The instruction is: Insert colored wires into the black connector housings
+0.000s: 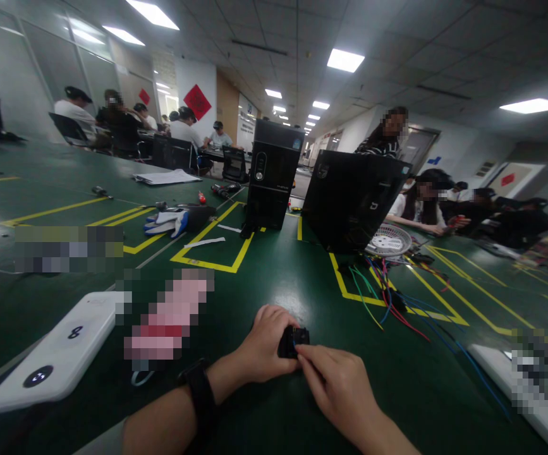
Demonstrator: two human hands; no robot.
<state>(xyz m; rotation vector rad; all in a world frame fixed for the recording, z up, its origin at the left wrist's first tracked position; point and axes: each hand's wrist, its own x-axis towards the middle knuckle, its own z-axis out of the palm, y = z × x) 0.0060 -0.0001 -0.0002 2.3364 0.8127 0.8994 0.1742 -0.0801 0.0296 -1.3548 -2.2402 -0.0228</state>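
Low over the green table, my left hand (270,344) grips a small black block-shaped part (289,342) between thumb and fingers. A dark band circles that wrist. From the right, my right hand (344,379) reaches in with thumb and forefinger pinched together against the near face of the part. A thin bluish sliver shows by those fingertips, but what they hold is too small to make out. Loose coloured wires (382,297) lie on the table beyond my right hand.
Two black computer towers (274,177) (349,202) stand ahead. A white basket (387,241) sits beside the right tower. Blue-and-white gloves (172,221), white paper (167,177) and a white device (60,354) lie leftward. Yellow tape (207,264) marks the table (264,272). Several people are around.
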